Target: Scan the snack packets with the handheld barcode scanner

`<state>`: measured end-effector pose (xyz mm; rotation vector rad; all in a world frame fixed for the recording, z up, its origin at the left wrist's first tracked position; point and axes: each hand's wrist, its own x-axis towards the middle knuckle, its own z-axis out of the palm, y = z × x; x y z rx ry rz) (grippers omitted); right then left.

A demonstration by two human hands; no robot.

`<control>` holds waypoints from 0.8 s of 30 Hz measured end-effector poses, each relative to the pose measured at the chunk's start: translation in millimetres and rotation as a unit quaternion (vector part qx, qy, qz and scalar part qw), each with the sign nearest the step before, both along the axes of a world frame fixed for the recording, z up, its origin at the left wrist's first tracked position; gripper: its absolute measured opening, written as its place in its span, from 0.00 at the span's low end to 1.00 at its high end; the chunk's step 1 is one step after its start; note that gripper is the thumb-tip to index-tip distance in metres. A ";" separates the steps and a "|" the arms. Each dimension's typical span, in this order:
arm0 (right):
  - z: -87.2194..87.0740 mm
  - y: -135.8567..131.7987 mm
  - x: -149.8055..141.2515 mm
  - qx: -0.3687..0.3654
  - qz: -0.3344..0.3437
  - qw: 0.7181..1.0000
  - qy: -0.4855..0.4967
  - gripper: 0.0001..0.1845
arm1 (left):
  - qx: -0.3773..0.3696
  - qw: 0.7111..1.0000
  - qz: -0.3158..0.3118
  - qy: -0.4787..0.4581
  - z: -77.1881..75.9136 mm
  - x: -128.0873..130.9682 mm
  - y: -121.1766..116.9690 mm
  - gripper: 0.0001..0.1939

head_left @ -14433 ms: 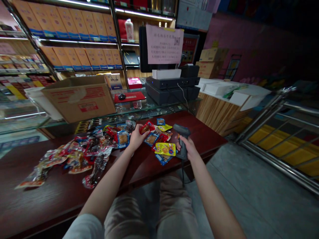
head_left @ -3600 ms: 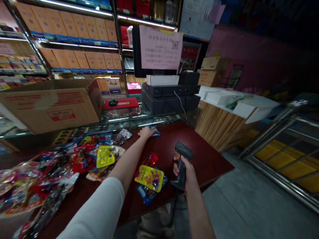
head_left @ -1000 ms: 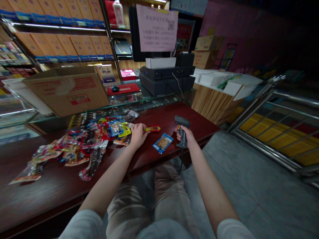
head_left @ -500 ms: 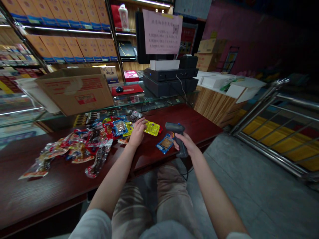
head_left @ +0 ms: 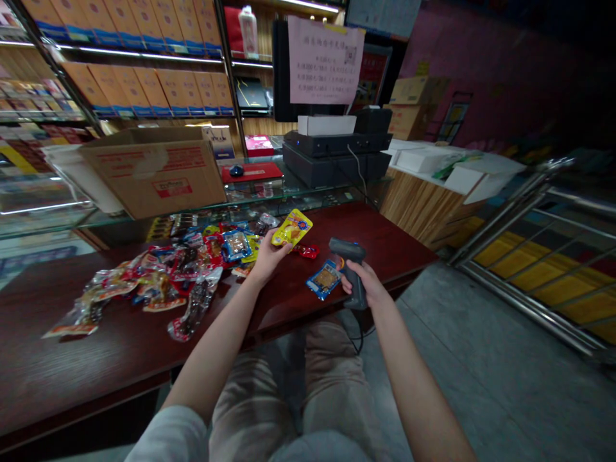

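My left hand (head_left: 270, 257) is closed on a yellow snack packet (head_left: 293, 228), holding it tilted up above the table with its printed front showing. My right hand (head_left: 364, 282) grips a dark grey barcode scanner (head_left: 355, 270) by its handle; the scanner's head points left. A blue-edged snack packet (head_left: 324, 280) lies flat on the table just left of the scanner. Behind my left hand is a small red packet (head_left: 307, 251). To the left spreads a heap of shiny snack packets (head_left: 163, 273), some clear with dark contents.
The dark red table (head_left: 120, 366) meets a glass counter carrying an open cardboard box (head_left: 158, 179), a mouse (head_left: 236, 171) and a black cash drawer (head_left: 332, 168). A monitor with a pink paper sign (head_left: 323, 64) stands above. Metal railing (head_left: 524, 282) is at right.
My left hand has picked the yellow packet up off the table and turned its other side into view. My right hand still holds the scanner. The whole view has shifted slightly.
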<state>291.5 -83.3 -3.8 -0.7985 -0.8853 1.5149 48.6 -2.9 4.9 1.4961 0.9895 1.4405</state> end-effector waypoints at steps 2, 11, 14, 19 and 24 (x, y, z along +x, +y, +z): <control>-1.1 3.5 0.5 -0.003 -0.011 1.000 0.002 0.16 | -0.024 0.999 -0.032 -0.024 -0.8 -1.5 0.9 0.29; 3.2 12.5 -0.8 -0.010 -0.025 1.000 -0.005 0.15 | -0.063 0.991 -0.084 -0.081 -2.3 -10.0 0.8 0.28; 3.1 12.5 -2.0 -0.014 -0.019 1.000 0.011 0.15 | -0.078 0.985 -0.109 -0.106 0.2 -11.5 -1.3 0.28; 2.8 11.1 -3.8 -0.010 -0.006 0.999 0.038 0.14 | -0.105 0.977 -0.131 -0.129 2.5 -13.4 -2.1 0.25; 3.6 8.8 -5.6 -0.014 0.005 0.999 0.040 0.14 | -0.100 0.982 -0.118 -0.109 -2.0 -11.3 2.0 0.29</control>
